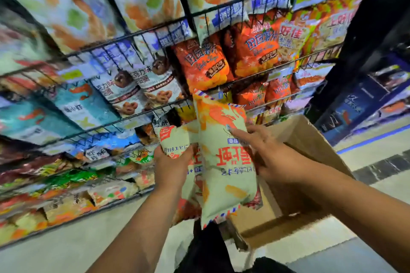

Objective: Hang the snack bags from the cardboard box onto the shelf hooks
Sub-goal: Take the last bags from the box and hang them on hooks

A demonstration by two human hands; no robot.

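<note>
Left hand (172,163): gripping the rear snack bag (175,142) from below.
Right hand (268,155): holding the front snack bag (224,162), print upside down, by its edge.
Cardboard box (310,146): sitting behind the right hand.

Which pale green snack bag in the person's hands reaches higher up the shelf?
The pale green bag with red lettering, in the right hand: its striped edge reaches the orange bags; the other bag, in the left hand, stops lower, behind it.
</note>
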